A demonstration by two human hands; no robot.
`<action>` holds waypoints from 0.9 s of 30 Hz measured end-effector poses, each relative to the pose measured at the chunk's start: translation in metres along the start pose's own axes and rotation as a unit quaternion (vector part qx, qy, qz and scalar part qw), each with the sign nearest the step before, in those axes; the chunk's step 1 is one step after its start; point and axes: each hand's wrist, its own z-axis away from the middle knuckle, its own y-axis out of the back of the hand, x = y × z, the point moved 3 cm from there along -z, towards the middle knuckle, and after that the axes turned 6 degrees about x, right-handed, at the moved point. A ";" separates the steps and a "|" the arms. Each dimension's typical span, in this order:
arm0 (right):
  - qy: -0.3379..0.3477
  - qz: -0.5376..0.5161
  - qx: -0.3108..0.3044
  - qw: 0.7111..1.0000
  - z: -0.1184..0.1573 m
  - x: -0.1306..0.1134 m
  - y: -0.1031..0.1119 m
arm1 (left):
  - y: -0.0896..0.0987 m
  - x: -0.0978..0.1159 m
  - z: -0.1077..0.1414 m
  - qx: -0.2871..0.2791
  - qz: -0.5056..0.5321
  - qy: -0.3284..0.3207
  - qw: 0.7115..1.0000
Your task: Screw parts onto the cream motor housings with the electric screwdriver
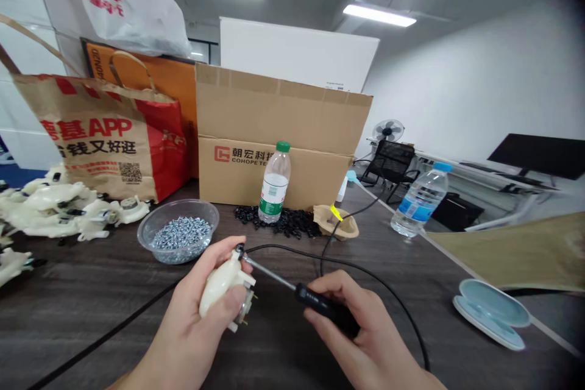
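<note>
Currently: left hand (201, 323) grips rounded cream-white plastic part (220, 286), right hand (361, 323) holds black-handled metal-shaft screwdriver (315, 301).

Left fingers pinch the part, thumb on near side, others wrapped behind, mostly hidden. Part is above dark wood-grain table (283, 341), small black piece (240, 248) at its upper end. Right thumb and fingers closed around screwdriver handle; shaft points up-left, tip at the black piece, exact contact can't tell. Behind left hand: clear round plastic bowl (179, 256) of small silver screws (183, 233). Loose small black pieces (297, 223) around base of green-capped clear bottle (274, 189), brown cardboard box (283, 116) behind. Cream-white plastic assemblies (59, 207) piled far left. Open pale-blue oval case (493, 311) right. Thin black cable (402, 298) crosses table.
</note>
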 end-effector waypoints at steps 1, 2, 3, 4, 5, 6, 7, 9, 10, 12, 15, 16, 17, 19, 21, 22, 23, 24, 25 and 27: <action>0.011 0.003 0.012 1.000 0.001 0.001 0.000 | 0.000 0.001 0.000 0.002 -0.002 -0.002 1.000; 0.025 0.009 0.025 0.999 0.003 0.002 0.001 | 0.001 0.002 0.000 0.004 -0.005 -0.006 1.000; 0.040 0.015 0.038 0.998 0.005 0.002 0.002 | 0.001 0.003 0.000 0.007 -0.007 -0.010 1.000; 0.047 0.019 0.047 0.998 0.007 0.002 0.003 | 0.000 0.005 0.001 0.006 -0.009 -0.015 1.000; 0.048 0.018 0.053 0.997 0.008 0.001 0.004 | 0.000 0.006 0.001 0.007 -0.010 -0.020 1.000; 0.037 0.013 0.052 0.998 0.009 0.000 0.004 | -0.001 0.008 0.002 0.008 -0.011 -0.025 1.000; 0.020 0.003 0.041 0.999 0.008 -0.001 0.003 | -0.001 0.009 0.003 0.014 -0.011 -0.027 0.999; -0.018 -0.025 -0.004 1.000 0.005 -0.004 0.001 | -0.002 0.011 0.005 0.035 -0.005 -0.027 0.999; -0.033 -0.038 -0.021 0.999 0.002 -0.006 -0.001 | -0.002 0.011 0.005 0.044 0.000 -0.023 0.999; -0.048 -0.054 -0.026 0.997 -0.003 -0.009 -0.002 | -0.003 0.009 0.004 0.038 0.006 -0.014 0.999; -0.039 -0.058 0.003 0.998 -0.007 -0.010 -0.002 | -0.003 0.005 0.001 0.004 -0.002 -0.011 1.000; -0.025 -0.057 0.003 0.998 -0.007 -0.009 -0.002 | -0.003 0.004 0.001 0.001 -0.007 -0.013 1.000; -0.008 -0.052 0.001 0.999 -0.006 -0.008 -0.002 | -0.002 0.003 0.000 0.004 -0.011 -0.015 1.000; 0.038 -0.031 0.012 0.999 -0.003 -0.007 0.000 | 0.000 0.004 0.001 0.014 -0.016 -0.020 1.000; 0.083 -0.004 0.039 0.996 -0.001 -0.009 0.003 | 0.000 0.005 0.003 0.011 -0.014 -0.023 1.000; 0.095 0.003 0.053 0.994 0.000 -0.010 0.004 | 0.000 0.006 0.004 0.006 -0.011 -0.024 1.000; 0.098 0.003 0.060 0.993 0.000 -0.012 0.005 | -0.001 0.007 0.004 0.004 -0.008 -0.026 1.000; 0.089 -0.002 0.061 0.994 -0.001 -0.014 0.005 | -0.001 0.007 0.005 0.003 -0.006 -0.028 1.000; 0.066 -0.011 0.056 0.996 -0.001 -0.015 0.005 | -0.001 0.008 0.006 0.006 -0.004 -0.030 1.000; 0.008 -0.030 0.028 0.999 -0.002 -0.015 0.001 | -0.001 0.007 0.005 0.020 -0.004 -0.030 0.999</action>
